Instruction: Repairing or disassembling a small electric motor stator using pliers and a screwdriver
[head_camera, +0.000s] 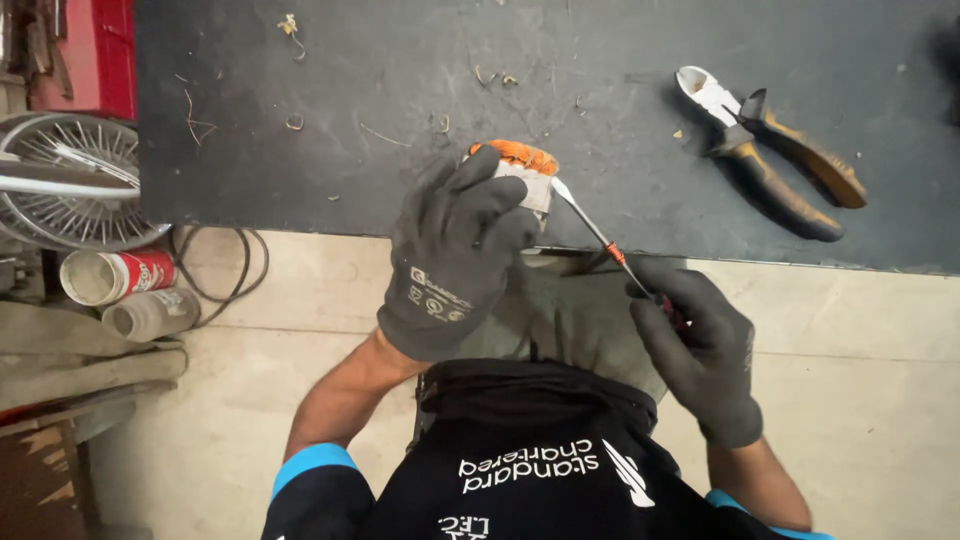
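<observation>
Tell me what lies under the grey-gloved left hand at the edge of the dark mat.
Under the grey-gloved left hand sits a white block wound with orange copper wire, resting on the dark mat. Only its top and right side show; the rest is covered. The slim screwdriver tip touches it.

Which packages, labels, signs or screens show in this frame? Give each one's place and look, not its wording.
Red-and-white can: lying on its side at the left, open mouth toward the camera, printed label.
Pale grey container: just below the can, also on its side, cylindrical.
Glove print: white marking on the cuff of the dark left hand.
Shirt print: white lettering on the black shirt, bottom centre.
No signs or screens.
</observation>
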